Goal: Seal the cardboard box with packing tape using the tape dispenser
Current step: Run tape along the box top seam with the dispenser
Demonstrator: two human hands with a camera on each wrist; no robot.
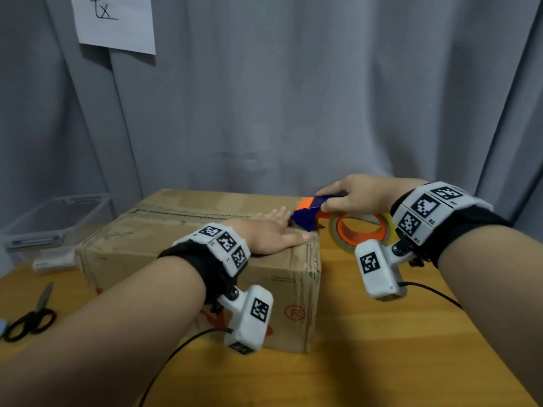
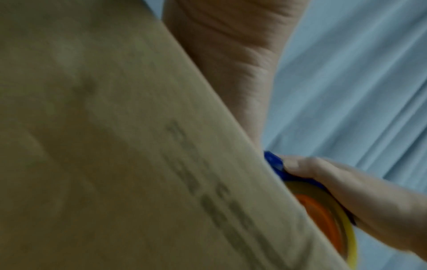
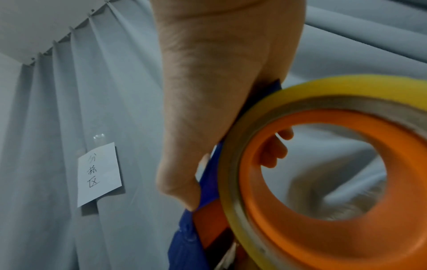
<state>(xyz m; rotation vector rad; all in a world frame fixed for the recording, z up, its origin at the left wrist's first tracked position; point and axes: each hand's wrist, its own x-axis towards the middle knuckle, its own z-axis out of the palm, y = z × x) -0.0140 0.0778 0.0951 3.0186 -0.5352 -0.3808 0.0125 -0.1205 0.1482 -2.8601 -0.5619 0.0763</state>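
**Dispenser at the box's right edge**

We see the cardboard box (image 1: 202, 254) on the worktop (image 1: 367, 333), flaps closed. Our left hand (image 1: 269, 235) presses flat on its right end. Our right hand (image 1: 357, 193) grips the tape dispenser (image 1: 311, 214) there, roll overhanging the edge. Scissors (image 1: 30, 317) lie near left.

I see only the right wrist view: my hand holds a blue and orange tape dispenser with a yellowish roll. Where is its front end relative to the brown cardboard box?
Observer: The blue and orange tape dispenser has its blue nose at the right end of the top of the brown cardboard box.
Operator: What does the other hand do?
Observer: The left hand lies flat on the box top, fingertips beside the nose.
Operator: Is something else on the table?
Observer: Black-handled scissors lie left of the box.
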